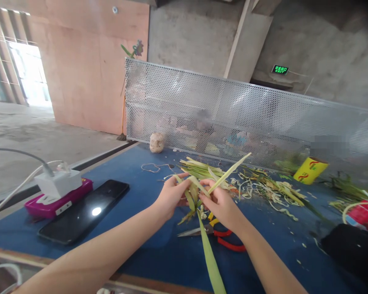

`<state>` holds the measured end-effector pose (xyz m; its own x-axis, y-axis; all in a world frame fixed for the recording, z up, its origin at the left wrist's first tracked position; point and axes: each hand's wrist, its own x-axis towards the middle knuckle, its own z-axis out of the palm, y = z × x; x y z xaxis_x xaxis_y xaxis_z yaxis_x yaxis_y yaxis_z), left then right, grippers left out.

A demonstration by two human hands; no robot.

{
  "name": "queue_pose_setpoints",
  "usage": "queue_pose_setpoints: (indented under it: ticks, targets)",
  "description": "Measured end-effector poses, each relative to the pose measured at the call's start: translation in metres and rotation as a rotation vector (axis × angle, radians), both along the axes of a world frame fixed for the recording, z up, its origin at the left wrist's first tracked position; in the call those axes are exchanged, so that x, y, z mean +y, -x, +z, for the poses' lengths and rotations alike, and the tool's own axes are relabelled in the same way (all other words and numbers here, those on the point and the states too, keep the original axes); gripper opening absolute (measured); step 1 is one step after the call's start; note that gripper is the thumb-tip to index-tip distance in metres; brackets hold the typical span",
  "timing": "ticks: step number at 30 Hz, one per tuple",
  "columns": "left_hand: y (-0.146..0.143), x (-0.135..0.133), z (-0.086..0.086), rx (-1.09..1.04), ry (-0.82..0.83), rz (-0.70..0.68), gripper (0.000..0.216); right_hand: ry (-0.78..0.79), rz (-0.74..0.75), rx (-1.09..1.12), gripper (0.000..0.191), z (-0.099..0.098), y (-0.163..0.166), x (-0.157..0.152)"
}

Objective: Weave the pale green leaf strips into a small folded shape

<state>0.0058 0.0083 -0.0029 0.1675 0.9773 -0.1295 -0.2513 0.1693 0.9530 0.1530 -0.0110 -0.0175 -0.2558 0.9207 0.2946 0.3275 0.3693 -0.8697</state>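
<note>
Over the blue tabletop, my left hand (171, 195) is closed on a bundle of folded pale-green leaf strips (190, 198). My right hand (220, 204) pinches the same bundle from the other side, its fingertips close to those of the left. One pale strip (231, 172) sticks up to the right past my right hand. A long green strip (211, 255) hangs from the bundle toward the table's front edge. Beneath my hands lie scissors (231, 244) with red and yellow handles, blades pointing left. My fingers partly cover where the strips cross.
Cut stalks (199, 167) and curled scraps (272, 192) lie behind my hands. At left are a black phone (86, 212) and a magenta power strip (55, 206) with a white charger. A yellow roll (310, 170) and black object (349, 249) are at right. A perforated metal screen (178, 98) borders the back.
</note>
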Motion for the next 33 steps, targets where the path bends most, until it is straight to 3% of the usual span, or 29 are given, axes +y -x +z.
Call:
queue_pose_setpoints:
  ticks: [7,15,18,23,33]
  targets:
    - [0.005,0.008,-0.004,-0.15,0.256,-0.04,0.025,0.064,-0.006,0.044,0.024,0.001,0.0,0.0]
    - [0.003,-0.002,0.001,-0.194,-0.085,-0.116,0.029,0.125,-0.046,0.314,0.03,0.0,0.0,0.007]
    - [0.003,-0.002,-0.002,-0.139,-0.114,-0.148,0.039,0.121,-0.103,0.433,0.037,-0.002,-0.002,0.011]
    - [0.001,-0.003,-0.002,-0.11,-0.087,-0.081,0.076,0.148,-0.136,0.563,0.039,0.004,-0.005,0.01]
    - [0.001,-0.002,-0.005,0.099,-0.294,-0.097,0.1,0.061,-0.107,0.407,0.022,0.008,-0.005,0.005]
